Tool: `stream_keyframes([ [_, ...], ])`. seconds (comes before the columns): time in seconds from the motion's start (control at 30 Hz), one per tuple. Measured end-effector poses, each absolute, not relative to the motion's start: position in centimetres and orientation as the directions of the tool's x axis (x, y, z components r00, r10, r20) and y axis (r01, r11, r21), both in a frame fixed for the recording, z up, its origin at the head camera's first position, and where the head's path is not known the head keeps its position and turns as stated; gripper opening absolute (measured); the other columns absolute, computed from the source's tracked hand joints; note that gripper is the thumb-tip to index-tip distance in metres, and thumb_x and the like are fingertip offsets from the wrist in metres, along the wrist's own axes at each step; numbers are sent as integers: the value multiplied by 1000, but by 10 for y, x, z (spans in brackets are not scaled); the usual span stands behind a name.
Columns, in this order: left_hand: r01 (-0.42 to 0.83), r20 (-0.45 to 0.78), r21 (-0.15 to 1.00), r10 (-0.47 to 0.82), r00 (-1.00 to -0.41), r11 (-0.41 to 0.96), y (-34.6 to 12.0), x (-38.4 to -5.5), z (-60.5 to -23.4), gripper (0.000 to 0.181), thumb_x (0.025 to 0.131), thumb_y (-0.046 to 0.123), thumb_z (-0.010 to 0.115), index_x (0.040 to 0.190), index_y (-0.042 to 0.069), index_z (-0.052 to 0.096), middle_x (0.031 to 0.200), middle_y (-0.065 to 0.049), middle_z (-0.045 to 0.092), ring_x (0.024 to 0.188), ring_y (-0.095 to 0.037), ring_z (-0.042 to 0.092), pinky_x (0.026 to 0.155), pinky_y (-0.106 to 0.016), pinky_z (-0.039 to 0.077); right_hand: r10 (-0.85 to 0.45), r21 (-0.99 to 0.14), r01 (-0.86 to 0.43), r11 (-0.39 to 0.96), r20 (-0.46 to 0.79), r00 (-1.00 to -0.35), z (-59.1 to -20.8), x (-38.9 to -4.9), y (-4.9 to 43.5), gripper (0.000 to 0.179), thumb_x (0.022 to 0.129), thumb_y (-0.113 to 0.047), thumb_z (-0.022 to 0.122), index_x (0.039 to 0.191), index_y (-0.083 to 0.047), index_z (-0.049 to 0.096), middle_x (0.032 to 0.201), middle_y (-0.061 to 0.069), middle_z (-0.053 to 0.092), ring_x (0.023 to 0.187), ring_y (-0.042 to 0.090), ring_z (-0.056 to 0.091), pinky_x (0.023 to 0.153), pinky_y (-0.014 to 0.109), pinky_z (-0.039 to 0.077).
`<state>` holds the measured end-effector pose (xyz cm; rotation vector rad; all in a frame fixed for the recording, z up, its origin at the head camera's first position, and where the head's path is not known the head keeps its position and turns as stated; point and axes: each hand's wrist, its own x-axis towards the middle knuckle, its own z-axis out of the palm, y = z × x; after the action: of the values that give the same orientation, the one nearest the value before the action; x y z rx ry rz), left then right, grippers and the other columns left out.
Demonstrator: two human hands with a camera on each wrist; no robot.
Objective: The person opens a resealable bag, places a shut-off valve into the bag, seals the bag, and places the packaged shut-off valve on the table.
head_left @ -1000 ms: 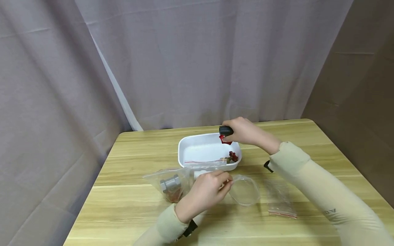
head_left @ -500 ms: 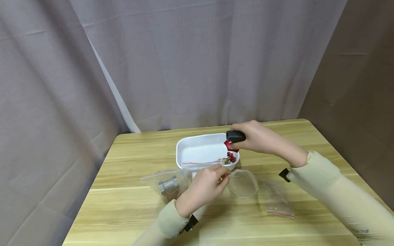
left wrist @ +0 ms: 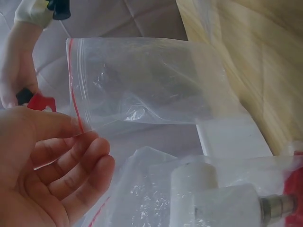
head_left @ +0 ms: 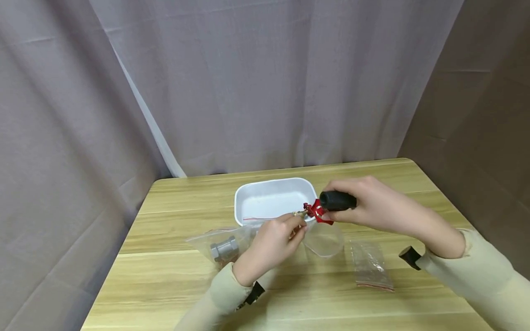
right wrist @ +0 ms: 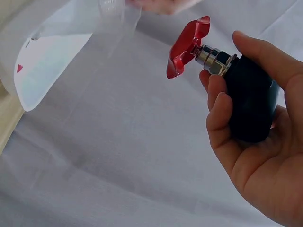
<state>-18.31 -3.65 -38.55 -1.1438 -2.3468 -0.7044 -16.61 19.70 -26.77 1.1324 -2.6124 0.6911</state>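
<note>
The right hand (head_left: 374, 202) is gripping a black valve (right wrist: 253, 99), fingers and thumb curling round its body, while the red handle (right wrist: 187, 49) is sticking out past the fingertips. The valve is hanging above the worktop (head_left: 331, 303), just beside the right end of a white tray (head_left: 269, 204). The left hand (head_left: 275, 243) is pinching a clear bag (left wrist: 142, 80) between thumb and fingers, by the red strip at its mouth. In the right wrist view, the valve is pointing towards this bag but staying clear of it.

The tray is sitting towards the worktop's far edge, and a brass piece (head_left: 301, 214) is showing at its right end, above the left fingers. On the left-edge side of the left hand, a grey fitting (head_left: 225, 249) is lying inside clear plastic. A flat bag (head_left: 372, 264) is lying between the held bag and the worktop's right edge, its red strip facing the near edge.
</note>
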Motion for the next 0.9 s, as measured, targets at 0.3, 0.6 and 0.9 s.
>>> stream_keyframes([
  [0.3,810,583,266,581,-568,523,-38,-182,-380,4,94,12,68,97,10,71,83,4,66,67,-4,57,59,-19,48,-669,-348,-780,520,403,-625,-280,-149,193,34,78,-10,86,101,-27,66,87,-22,60,72,-1,55,63,22,50],
  [0.6,827,617,361,554,-559,431,-37,-180,-371,5,95,12,67,92,12,71,81,6,64,67,-3,55,62,-14,44,-687,-349,-786,511,383,-617,-292,-142,190,34,78,-13,86,107,-21,69,96,-20,64,79,0,59,69,24,52],
  [0.9,828,643,401,523,-559,391,-39,-177,-370,5,96,11,67,95,9,72,87,3,69,75,-4,62,69,-15,51,-673,-314,-752,580,337,-659,-304,-143,192,37,79,-18,87,112,-20,70,99,-19,66,82,-1,59,70,27,53],
])
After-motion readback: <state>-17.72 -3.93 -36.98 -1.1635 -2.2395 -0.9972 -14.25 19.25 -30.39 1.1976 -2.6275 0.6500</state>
